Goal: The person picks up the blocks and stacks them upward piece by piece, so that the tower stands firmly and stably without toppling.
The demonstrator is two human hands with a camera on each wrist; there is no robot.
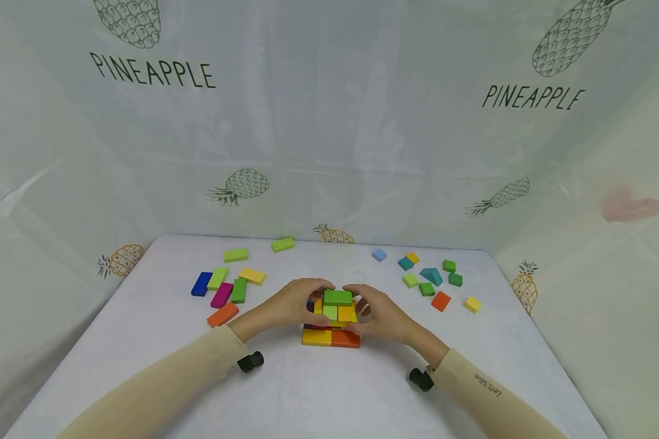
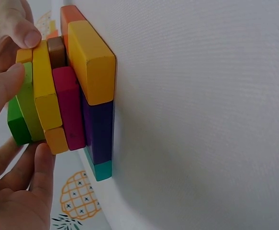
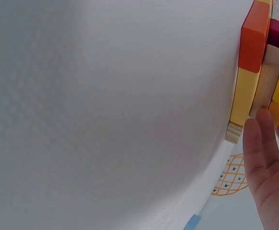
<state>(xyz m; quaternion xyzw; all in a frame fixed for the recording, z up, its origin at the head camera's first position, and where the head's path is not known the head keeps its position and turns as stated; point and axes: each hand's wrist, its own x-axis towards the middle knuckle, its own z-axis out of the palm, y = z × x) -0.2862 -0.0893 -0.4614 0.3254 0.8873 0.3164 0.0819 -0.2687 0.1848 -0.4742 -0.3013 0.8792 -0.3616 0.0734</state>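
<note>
A layered stack of wooden blocks (image 1: 337, 298) stands at the middle of the table, with a green block on top. Yellow (image 1: 316, 338) and orange-red (image 1: 346, 339) blocks form its front base. My left hand (image 1: 299, 302) holds the upper layers from the left, thumb at a light green block (image 2: 28, 91), fingers behind. From the right, my right hand (image 1: 381, 314) holds the stack, thumb on the front of a yellow block (image 2: 44, 86). Its fingertips lie beside a plain wooden block (image 3: 268, 79). Magenta (image 2: 68, 108) and purple (image 2: 100, 129) blocks show lower down in the left wrist view.
Loose blocks lie on the white table (image 1: 318, 396) to both sides. Left are blue (image 1: 201, 284), magenta (image 1: 222, 295) and orange (image 1: 223, 314) ones, among several others. Right are a teal triangle (image 1: 431, 276), a red-orange block (image 1: 441, 301) and several small cubes. A printed curtain (image 1: 329, 122) hangs behind.
</note>
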